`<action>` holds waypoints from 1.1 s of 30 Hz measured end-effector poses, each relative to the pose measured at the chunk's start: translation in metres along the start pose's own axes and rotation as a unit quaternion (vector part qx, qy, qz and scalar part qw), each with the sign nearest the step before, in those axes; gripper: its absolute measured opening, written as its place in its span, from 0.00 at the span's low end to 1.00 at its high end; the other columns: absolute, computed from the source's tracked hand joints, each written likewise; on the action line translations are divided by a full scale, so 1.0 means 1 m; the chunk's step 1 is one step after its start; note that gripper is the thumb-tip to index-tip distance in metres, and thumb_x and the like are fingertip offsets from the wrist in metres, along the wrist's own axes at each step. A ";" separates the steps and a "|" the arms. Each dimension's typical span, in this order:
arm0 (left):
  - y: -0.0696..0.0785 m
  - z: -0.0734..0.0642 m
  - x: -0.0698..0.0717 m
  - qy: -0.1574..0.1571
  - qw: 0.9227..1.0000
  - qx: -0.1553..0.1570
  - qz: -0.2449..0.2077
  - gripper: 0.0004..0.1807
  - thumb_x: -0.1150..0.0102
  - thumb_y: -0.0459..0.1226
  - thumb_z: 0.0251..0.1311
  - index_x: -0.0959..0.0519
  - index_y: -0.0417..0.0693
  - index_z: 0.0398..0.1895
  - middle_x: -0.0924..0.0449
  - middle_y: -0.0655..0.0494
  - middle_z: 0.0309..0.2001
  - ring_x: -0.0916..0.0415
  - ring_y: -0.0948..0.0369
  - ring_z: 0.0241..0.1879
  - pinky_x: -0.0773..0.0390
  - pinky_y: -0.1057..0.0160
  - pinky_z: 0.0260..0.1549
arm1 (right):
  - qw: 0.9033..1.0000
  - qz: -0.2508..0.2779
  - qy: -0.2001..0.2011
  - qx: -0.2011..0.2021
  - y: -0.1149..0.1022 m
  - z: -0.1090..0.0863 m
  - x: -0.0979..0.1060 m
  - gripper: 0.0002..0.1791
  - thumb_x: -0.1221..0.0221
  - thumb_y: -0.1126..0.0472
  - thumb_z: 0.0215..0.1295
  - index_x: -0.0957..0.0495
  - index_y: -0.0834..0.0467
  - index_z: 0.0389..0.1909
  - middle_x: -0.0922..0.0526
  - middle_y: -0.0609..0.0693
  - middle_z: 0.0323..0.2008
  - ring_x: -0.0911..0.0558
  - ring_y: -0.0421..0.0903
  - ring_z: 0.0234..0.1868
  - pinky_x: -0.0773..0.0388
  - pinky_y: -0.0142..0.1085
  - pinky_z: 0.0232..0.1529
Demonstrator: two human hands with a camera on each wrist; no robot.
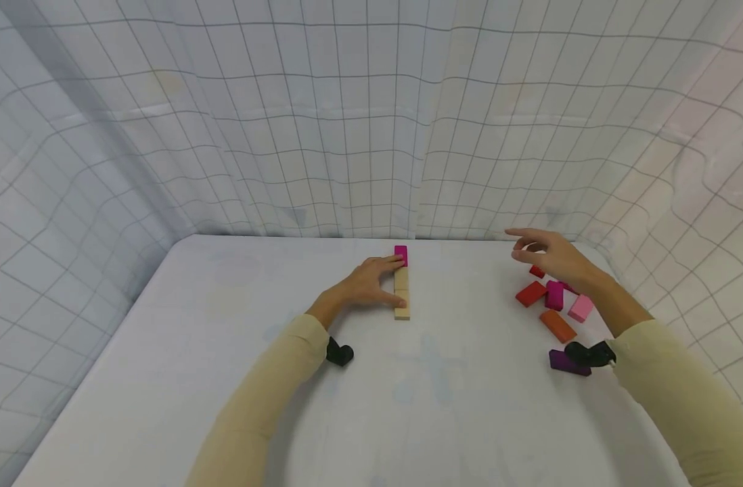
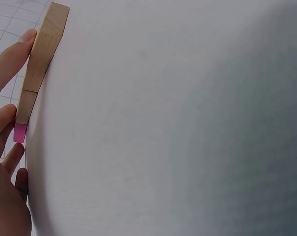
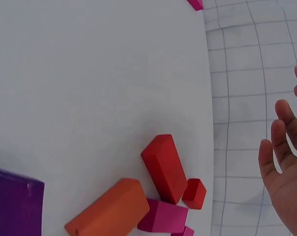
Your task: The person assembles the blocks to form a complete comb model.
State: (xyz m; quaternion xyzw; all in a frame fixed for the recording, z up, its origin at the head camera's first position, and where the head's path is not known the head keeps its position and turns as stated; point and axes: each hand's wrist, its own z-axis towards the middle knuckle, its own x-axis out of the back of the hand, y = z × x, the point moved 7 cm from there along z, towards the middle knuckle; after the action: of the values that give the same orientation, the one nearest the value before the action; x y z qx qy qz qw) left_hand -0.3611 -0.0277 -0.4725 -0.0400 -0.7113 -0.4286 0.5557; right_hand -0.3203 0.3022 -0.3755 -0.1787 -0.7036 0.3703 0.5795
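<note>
Desk (image 1: 225, 352), white, clock read from the head view with 12 at the far edge; entries left to right.

Left sleeve (image 1: 262, 399), pale yellow, entering from 7 o'clock. Black wrist device (image 1: 341, 354) at its cuff.

Left hand (image 1: 364, 283), at the row's 9 o'clock side. Grip wide: thumb against the near wooden block (image 1: 402, 314), fingers reaching to the magenta end block (image 1: 400, 250).

Row of three blocks, end to end, near 12 o'clock: magenta at its 12 o'clock end, far wooden block (image 1: 401, 278) in the middle, near wooden block at 6 o'clock.

Loose blocks, group toward 2 o'clock: red block (image 1: 530, 294); small red block (image 1: 536, 270) at its 1 o'clock; right hand (image 1: 554, 258), raised at the group's 12 o'clock side, grip loosely parted and unladen; magenta loose block (image 1: 554, 295), just beside the red at 3 o'clock; orange block (image 1: 557, 326), at the magenta's 6 o'clock; purple block (image 1: 560, 362), nearest, apart, partly hidden by the right wrist's device (image 1: 597, 354); pink block (image 1: 581, 308), at the magenta's 4 o'clock.

Right sleeve (image 1: 682, 399), pale yellow, entering from 4 o'clock.
</note>
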 end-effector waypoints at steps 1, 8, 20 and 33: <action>0.000 0.000 0.000 0.001 1.000 -0.001 -0.001 0.52 0.25 0.56 0.55 0.36 0.48 0.80 0.43 0.53 0.80 0.49 0.47 0.78 0.50 0.44 0.75 | 1.000 -0.003 0.005 -0.001 0.003 -0.003 0.004 0.32 0.44 0.54 0.79 0.38 0.57 0.79 0.25 0.62 0.59 0.29 0.62 0.63 0.27 0.64 0.58; -0.002 0.001 0.000 0.007 1.000 0.007 -0.009 0.52 0.23 0.55 0.53 0.35 0.49 0.79 0.42 0.54 0.80 0.49 0.47 0.77 0.49 0.44 0.74 | 0.999 -0.018 0.017 -0.036 0.029 -0.014 0.019 0.33 0.45 0.54 0.79 0.40 0.60 0.79 0.28 0.65 0.61 0.29 0.64 0.62 0.28 0.64 0.59; -0.003 0.002 0.000 0.009 0.999 0.011 -0.030 0.52 0.22 0.54 0.52 0.34 0.49 0.79 0.43 0.54 0.80 0.50 0.48 0.78 0.49 0.44 0.75 | 0.994 -0.034 0.039 -0.092 0.085 -0.019 0.024 0.33 0.45 0.51 0.80 0.38 0.66 0.76 0.30 0.71 0.63 0.30 0.70 0.64 0.23 0.55 0.58; -0.005 0.001 -0.002 0.003 0.998 0.023 -0.053 0.53 0.23 0.56 0.53 0.36 0.53 0.80 0.45 0.57 0.81 0.53 0.51 0.79 0.50 0.45 0.75 | 0.988 -0.084 0.061 -0.117 0.117 -0.014 0.009 0.34 0.41 0.51 0.77 0.33 0.73 0.70 0.28 0.75 0.61 0.26 0.72 0.59 0.22 0.59 0.55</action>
State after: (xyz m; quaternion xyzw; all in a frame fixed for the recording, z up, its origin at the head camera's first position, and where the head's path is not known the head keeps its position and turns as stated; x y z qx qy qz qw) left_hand -0.3637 -0.0296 -0.4768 0.0118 -0.7204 -0.4413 0.5350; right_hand -0.3308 0.3903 -0.4541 -0.2081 -0.7176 0.2242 0.6257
